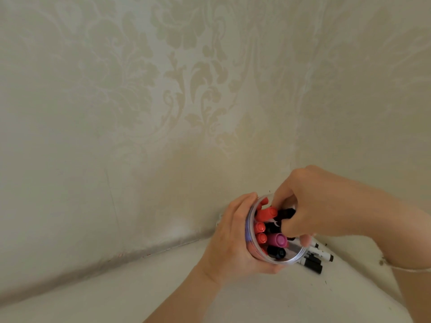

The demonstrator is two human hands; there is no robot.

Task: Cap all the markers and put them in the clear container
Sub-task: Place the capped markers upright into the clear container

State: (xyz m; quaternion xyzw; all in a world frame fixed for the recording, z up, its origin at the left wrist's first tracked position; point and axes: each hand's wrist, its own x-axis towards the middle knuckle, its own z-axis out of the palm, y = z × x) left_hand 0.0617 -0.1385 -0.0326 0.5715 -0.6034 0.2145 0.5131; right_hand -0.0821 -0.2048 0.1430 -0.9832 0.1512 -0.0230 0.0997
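Note:
My left hand (229, 241) grips the clear round container (296, 255) from its left side and tilts its mouth toward the camera. Inside stand several capped markers: red caps (265, 214), a purple cap (278, 240) and black caps (277, 251). My right hand (310, 206) reaches into the container's mouth from the right, its curled fingers round a black marker (285, 214) among the others. Behind the container several more black-capped white markers (316, 258) lie on the white table.
A white table (233, 299) meets a cream wall with a damask pattern (186, 89) right behind the container. Small dark specks dot the table to the right (382, 262).

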